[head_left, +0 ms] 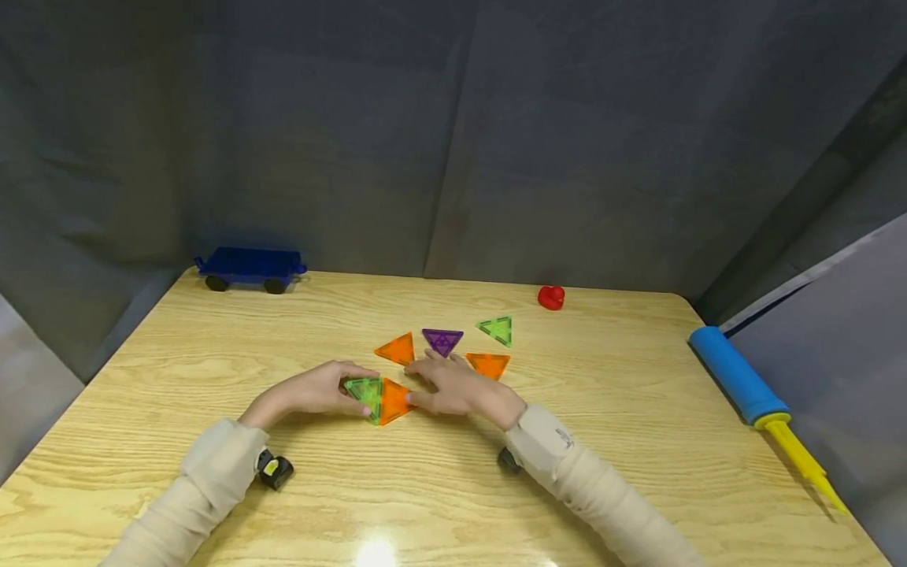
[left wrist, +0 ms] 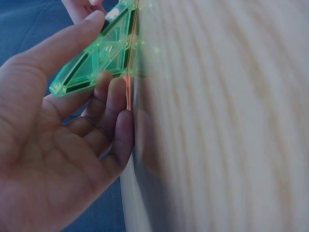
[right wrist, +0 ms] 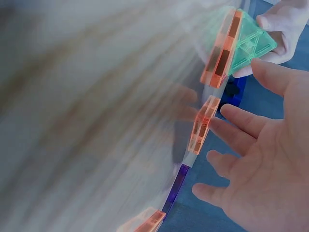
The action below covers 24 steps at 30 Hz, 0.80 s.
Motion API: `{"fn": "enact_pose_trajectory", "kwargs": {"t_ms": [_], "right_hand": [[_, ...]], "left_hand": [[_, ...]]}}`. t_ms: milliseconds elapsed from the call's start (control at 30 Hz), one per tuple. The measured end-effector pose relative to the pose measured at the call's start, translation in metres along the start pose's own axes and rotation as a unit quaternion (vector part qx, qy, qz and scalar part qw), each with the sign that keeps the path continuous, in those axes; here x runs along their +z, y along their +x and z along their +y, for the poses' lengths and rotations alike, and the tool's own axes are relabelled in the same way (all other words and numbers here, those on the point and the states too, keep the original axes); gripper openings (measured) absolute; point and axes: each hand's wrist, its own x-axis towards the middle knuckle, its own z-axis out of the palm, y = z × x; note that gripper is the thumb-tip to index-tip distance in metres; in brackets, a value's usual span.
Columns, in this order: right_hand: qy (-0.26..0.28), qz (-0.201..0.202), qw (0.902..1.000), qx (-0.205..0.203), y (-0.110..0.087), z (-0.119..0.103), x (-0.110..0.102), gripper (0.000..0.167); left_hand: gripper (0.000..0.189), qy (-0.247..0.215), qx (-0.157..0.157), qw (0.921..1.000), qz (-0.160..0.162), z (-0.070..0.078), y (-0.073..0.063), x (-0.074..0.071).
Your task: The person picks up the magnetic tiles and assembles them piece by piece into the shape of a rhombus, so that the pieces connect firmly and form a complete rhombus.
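Observation:
Between thumb and fingers, my left hand point(head_left: 322, 390) pinches a translucent green triangular tile point(head_left: 364, 396). In the left wrist view that green tile point(left wrist: 106, 55) tilts up from the tabletop, with one edge along an orange triangular tile point(head_left: 394, 402). My right hand point(head_left: 453, 387) hovers low with fingers spread, its thumb tip at the orange tile's right corner. Ahead of its fingers are a second orange triangle point(head_left: 398, 350) and a purple triangle point(head_left: 442, 340). A third orange triangle point(head_left: 489, 364) is partly hidden behind that hand.
Farther back lies another green triangle point(head_left: 498, 329). A red rubber duck point(head_left: 551, 298) sits near the table's back edge. A blue toy wagon point(head_left: 251, 266) stands at the back left. Along the right edge lies a blue and yellow hand pump point(head_left: 740, 376). A dark curtain point(head_left: 453, 142) hangs behind.

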Motion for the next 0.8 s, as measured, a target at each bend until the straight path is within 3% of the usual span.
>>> {"fn": "enact_pose_trajectory", "kwargs": {"t_ms": [200, 467, 800], "right_hand": [[0.018, 0.004, 0.9998, -0.006, -0.001, 0.001, 0.000, 0.054], [0.040, 0.035, 0.9978, -0.040, 0.013, 0.013, -0.011, 0.061], [0.030, 0.025, 0.9991, 0.015, 0.041, 0.021, -0.023, 0.061]], "left_hand": [[0.062, -0.016, 0.002, 0.9999, -0.002, -0.001, -0.002, -0.001], [0.063, -0.020, 0.004, 0.9998, -0.008, -0.002, 0.000, 0.001], [0.063, -0.021, 0.007, 0.9997, -0.010, -0.002, 0.001, 0.001]]}}
